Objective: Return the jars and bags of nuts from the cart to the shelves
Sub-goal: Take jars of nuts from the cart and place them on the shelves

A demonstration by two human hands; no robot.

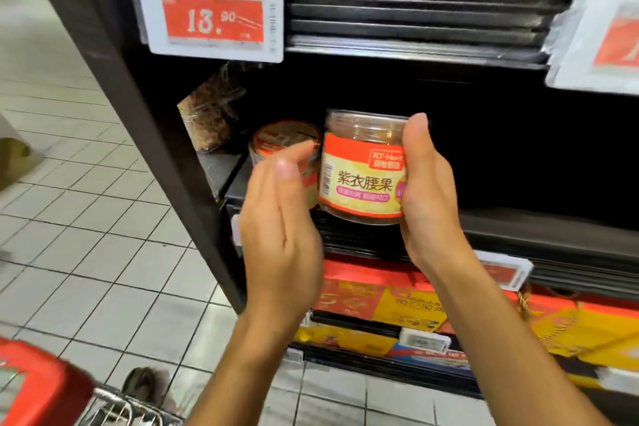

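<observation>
Dark shelf (518, 221), tiled aisle (86, 235): right hand (428, 204) grasps a jar (363, 180), left hand (280, 228) released.

Shop: 13.90 price tag (211, 15), stocked shelves (415, 24).

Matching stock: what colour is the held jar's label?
Clear plastic jar's label: orange-red over yellow, head view.

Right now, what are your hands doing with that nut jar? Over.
Right grip holds the clear plastic jar with orange-and-yellow label at the edge of the dark shelf. Left grip open, beside it. Second orange-topped jar close on its left.
</observation>
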